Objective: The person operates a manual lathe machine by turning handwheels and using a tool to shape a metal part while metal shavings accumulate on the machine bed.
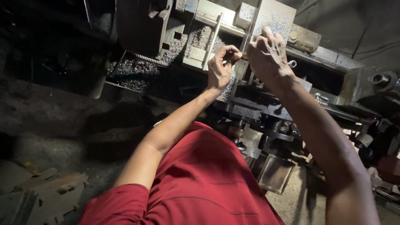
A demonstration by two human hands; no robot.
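Both hands are up at the lathe's tool post, a grey block dusted with metal chips. The left hand pinches a small dark part in a narrow grip, right at the post's lower left edge. The right hand lies over the block's front, fingers curled; what it grips, I cannot tell. Shavings fill the tray below.

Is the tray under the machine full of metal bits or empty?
Not empty: the tray holds a heap of shiny metal shavings spread across it.
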